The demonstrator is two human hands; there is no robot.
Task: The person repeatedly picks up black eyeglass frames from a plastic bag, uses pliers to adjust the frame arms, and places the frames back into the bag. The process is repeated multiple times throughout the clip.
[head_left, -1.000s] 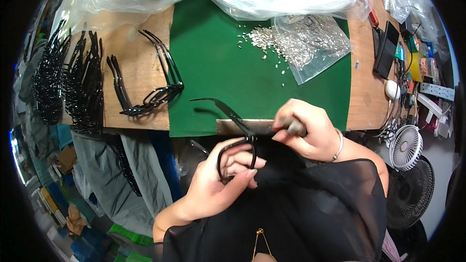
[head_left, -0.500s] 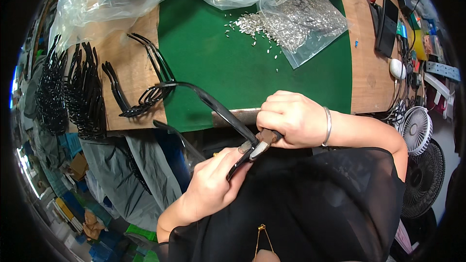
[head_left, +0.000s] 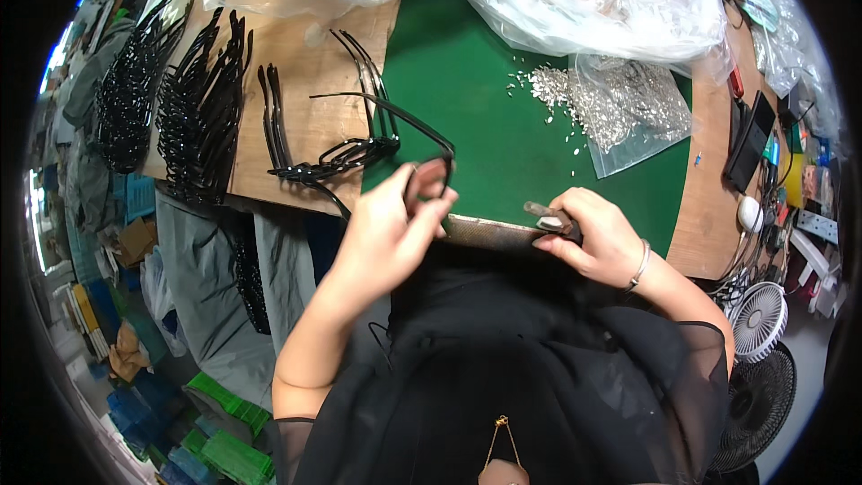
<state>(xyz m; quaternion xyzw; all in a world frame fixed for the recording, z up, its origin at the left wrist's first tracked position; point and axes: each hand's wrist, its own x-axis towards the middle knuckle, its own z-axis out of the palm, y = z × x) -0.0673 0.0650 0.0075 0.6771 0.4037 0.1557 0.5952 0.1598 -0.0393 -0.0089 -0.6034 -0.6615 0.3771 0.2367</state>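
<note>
My left hand (head_left: 386, 229) is closed on a pair of black eyeglasses (head_left: 422, 128), raised over the near edge of the green mat (head_left: 467, 99). One temple arm reaches up and left above other glasses; a rim sits among my fingers, slightly blurred. In my right hand (head_left: 600, 235) is a short tool with a metal tip and dark handle (head_left: 558, 223), which I cannot name surely. It points left, apart from the glasses. A small stack of black eyeglasses (head_left: 337, 160) lies to the left of the mat, close to my left hand.
Two larger heaps of black eyeglasses (head_left: 135, 108) stand at the far left of the wooden table (head_left: 305, 36). A clear bag of small silvery pieces (head_left: 628, 117) lies on the mat, some spilled. Plastic sheeting (head_left: 611, 0) covers the back. A phone (head_left: 751, 139) and fans (head_left: 759, 319) are right.
My hands have drawn apart: the left has carried the eyeglasses up and left, the right has moved right with the tool. The tool no longer touches the glasses. The view has shifted.
</note>
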